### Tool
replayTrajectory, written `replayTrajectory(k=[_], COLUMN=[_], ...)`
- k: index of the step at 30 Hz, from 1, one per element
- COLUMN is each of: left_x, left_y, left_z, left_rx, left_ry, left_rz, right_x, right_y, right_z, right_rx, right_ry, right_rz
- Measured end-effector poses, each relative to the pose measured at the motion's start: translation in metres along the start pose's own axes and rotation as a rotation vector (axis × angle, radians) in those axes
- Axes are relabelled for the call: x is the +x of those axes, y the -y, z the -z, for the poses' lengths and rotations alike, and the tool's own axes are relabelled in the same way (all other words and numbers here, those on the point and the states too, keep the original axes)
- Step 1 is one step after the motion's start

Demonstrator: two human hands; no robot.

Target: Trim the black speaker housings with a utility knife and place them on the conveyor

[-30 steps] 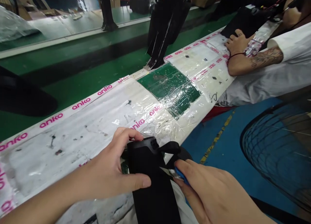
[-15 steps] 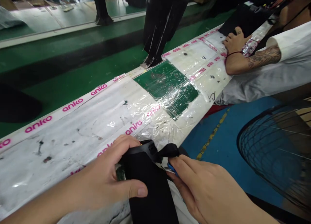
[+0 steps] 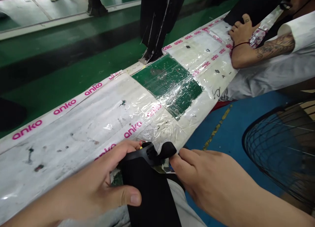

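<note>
Less blue tool [image 3: 170, 168] showing beside right hand [image 3: 209, 177].

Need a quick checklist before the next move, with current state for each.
1. Left hand holding the black piece: ok, thumb across its face.
2. Black tab visible: ok, standing out at the dark plastic end.
3. Right hand pinching the tab: cannot tell, fingertips beside its edge.
4. Right-hand contents: cannot tell, hidden by fingers.
5. Co-worker's hand away from the piece: ok, farther up the bench.
6. Bench cover clean: not ok, dark marks.
</note>
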State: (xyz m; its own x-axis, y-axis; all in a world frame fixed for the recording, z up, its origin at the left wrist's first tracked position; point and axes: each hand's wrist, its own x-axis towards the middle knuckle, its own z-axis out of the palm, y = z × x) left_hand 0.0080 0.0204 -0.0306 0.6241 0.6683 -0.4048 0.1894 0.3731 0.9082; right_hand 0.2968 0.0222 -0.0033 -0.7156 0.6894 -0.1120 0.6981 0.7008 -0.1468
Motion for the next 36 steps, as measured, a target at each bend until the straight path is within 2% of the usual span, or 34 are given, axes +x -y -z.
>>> replayTrajectory(k=[5, 8, 12, 16, 19, 24, 32, 36], left_x=[0.001, 0.002, 0.010, 0.021, 0.025, 0.025, 0.028, 0.028], left_y=[-0.001, 0.001, 0.003, 0.003, 0.003, 0.006, 0.014, 0.013], left_z=[0.000, -0.004, -0.008, 0.001, 0.008, 0.007, 0.002, 0.000], left_rx=[-0.019, -0.058, -0.137, 0.007, 0.077, 0.020, -0.072, -0.064], left_ry=[0.053, 0.043, -0.045, -0.078, -0.051, -0.052, -0.044, -0.037], left_rz=[0.005, -0.024, -0.070, -0.182, -0.184, -0.188, -0.206, -0.201], right_x=[0.008, 0.013, 0.010, 0.002, -0.001, 0.001, -0.007, -0.010], right_y=[-0.018, -0.020, -0.007, 0.014, 0.022, 0.018, 0.013, 0.015], right_z=[-0.015, -0.021, -0.019, -0.009, -0.003, -0.005, -0.033, -0.032], right_rx=[-0.019, 0.017, 0.099, 0.094, -0.015, -0.029, 0.138, 0.152], right_ry=[0.007, 0.030, 0.050, 0.006, 0.015, -0.020, -0.097, -0.088], right_rz=[0.060, 0.061, 0.052, 0.044, 0.069, 0.079, 0.051, 0.010])
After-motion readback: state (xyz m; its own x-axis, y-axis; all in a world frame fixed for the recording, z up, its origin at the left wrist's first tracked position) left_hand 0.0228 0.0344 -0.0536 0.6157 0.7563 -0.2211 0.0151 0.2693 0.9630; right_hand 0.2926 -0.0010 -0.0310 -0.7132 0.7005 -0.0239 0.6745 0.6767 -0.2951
